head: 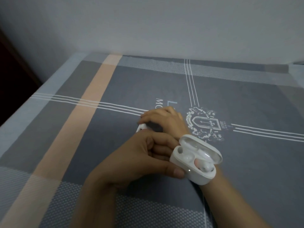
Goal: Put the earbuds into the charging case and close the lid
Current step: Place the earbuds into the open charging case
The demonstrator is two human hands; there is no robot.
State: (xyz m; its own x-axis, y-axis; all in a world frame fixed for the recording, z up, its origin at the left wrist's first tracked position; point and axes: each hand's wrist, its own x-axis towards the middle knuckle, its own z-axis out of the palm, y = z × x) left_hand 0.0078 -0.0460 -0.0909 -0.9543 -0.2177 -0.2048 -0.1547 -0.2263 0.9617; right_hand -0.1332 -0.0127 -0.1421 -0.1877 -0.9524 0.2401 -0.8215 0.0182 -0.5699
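White charging case (195,163) gripped by left hand (141,160) — right hand (162,120) curls over an earbud (141,127).

Dim, flat indoor light is falling evenly; no clear source is showing. Soft shadow is pooling under the right hand (164,122). The whole frame is reading soft and slightly blurred. The open charging case (195,159) is glaring white, its detail washing out. Wide-angle distortion is bending the bedsheet (69,122) lines near the edges.
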